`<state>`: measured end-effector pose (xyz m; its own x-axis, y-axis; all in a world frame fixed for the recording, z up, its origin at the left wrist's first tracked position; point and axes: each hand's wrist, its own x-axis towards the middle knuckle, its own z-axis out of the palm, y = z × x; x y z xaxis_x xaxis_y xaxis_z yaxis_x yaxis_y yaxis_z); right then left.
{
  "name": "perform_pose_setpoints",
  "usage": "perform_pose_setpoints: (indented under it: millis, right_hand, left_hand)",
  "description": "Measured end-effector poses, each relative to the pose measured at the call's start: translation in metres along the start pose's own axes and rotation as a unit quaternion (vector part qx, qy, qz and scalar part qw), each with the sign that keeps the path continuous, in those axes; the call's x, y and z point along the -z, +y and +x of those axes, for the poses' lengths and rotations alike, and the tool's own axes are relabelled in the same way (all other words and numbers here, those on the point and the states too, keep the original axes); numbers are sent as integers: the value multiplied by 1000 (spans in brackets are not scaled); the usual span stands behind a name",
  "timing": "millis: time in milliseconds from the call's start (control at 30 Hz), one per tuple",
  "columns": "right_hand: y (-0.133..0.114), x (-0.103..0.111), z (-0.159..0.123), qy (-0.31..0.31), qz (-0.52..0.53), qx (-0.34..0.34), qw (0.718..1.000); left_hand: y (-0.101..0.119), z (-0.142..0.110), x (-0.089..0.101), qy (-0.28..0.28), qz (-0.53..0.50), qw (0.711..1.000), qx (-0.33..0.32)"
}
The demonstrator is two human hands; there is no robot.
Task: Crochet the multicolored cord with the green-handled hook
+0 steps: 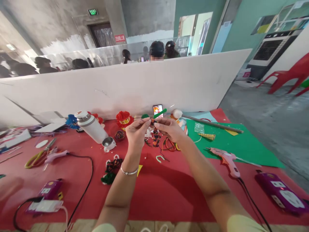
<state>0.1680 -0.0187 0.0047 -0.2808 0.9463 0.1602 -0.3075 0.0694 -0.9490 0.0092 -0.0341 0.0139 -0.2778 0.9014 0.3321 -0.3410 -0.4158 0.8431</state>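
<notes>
My left hand (137, 130) and my right hand (171, 128) meet above the middle of the red-covered table. Their fingers pinch a piece of dark yarn flecked with orange (156, 139), part of which hangs below the fingertips. Just behind the fingers a green fuzzy stick (160, 113) slants in front of a propped phone (157, 107); whether a hand touches it is unclear. Left of my left hand sits a ball of multicoloured yarn (119, 135). Near my left forearm lies a dark yarn piece with white beads (113, 165), beside a dark green tuft (108, 178).
A white thermos (91, 127) and its cup (108, 144) stand left, near yellow-handled scissors (36, 159) and a pink glue gun (56, 156). Right are another glue gun (225, 159), green sheet (253, 145), long stick (212, 122) and purple power strip (281, 191). A white partition (135, 87) rises behind.
</notes>
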Motion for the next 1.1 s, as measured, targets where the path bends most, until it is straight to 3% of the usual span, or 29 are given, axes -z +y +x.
perform_pose_setpoints:
  millis: [100,267,333,533,867,1100]
  right_hand:
    - [-2,0,-1,28,-27,18,999]
    - [0,7,0,42,10,5,999]
    - [2,10,1,32,10,16,999]
    - [2,14,2,25,-28,50,998]
    - [-1,11,0,23,-41,72,996]
    - [-5,7,-4,24,-41,83,995]
  left_hand:
    - [-6,2,-2,17,-10,1000,5]
    - [-9,10,-2,-23,-85,983,162]
    - [-11,12,-3,-31,-107,975,191]
    - [-18,10,-6,-22,-112,978,176]
    - [-16,8,-10,-60,-153,959,230]
    - [-16,6,-11,-81,-159,957,228]
